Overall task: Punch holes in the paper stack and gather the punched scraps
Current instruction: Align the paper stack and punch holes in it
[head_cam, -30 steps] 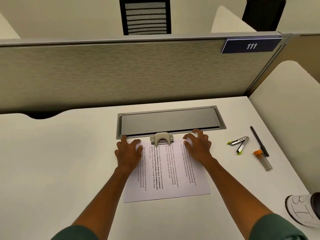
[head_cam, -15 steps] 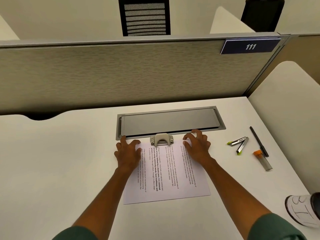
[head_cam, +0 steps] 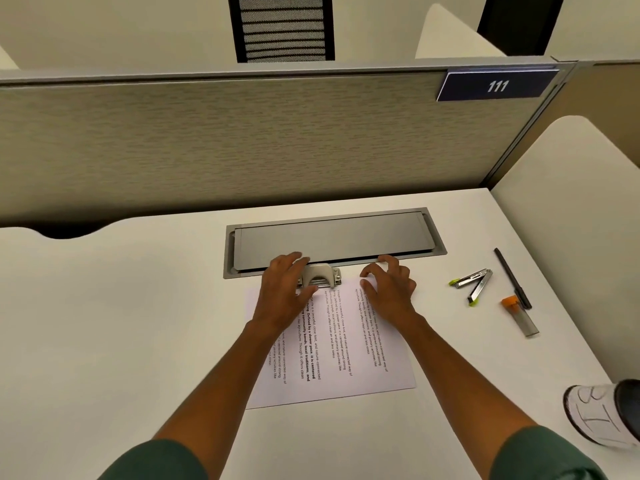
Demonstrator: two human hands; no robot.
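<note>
On white desk, left hand touching hole punch, right hand on paper stack

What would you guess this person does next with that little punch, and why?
Probably press the hole punch down with the left hand. That hand is already at the punch's left side, the punch sits on the far edge of the paper stack, and the right hand rests fingertips on the sheets.
</note>
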